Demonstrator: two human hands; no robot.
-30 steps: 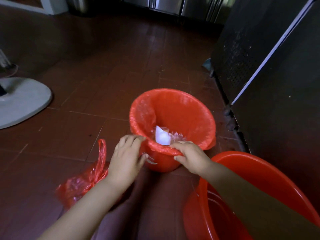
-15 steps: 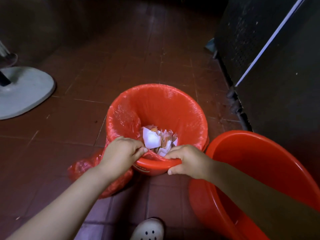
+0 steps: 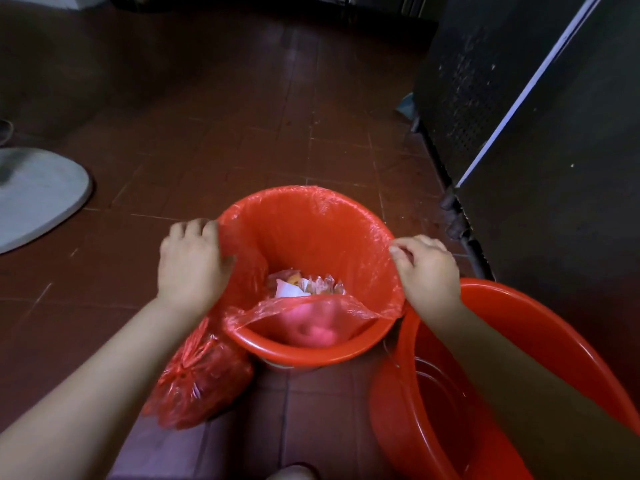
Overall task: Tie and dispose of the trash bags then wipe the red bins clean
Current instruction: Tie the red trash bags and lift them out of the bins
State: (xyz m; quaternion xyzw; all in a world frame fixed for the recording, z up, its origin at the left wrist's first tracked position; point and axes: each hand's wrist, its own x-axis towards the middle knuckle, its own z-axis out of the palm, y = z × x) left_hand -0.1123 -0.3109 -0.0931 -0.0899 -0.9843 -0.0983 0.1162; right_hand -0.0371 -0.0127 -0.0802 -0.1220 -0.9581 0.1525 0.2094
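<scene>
- The left hand (image 3: 191, 263) and right hand (image 3: 426, 268) have moved out from the near edge of the red bin (image 3: 308, 353) to its opposite sides; half a second ago both were bunched together at the front of the rim.
- Each hand now grips the red bin liner (image 3: 311, 237) where it folds over the rim, fingers curled around the plastic, left on the left side, right on the right side.
- The near part of the liner has come off the rim and sags inward as a loose flap across the front of the bin, so the front edge of the bin shows bare.
- The far edge of the liner is still stretched over the rim.
- Crumpled paper and wrappers (image 3: 304, 287) lie at the bottom of the liner.
- A tied red bag (image 3: 201, 379) lies on the tiled floor (image 3: 242, 133), touching the bin's left side, which suggests one bag is dealt with already.
- A second red bin (image 3: 540, 317) stands just beside on the right, without a liner.
- Judging from this, the liner is being freed for gathering and tying; wiping has not begun.
</scene>
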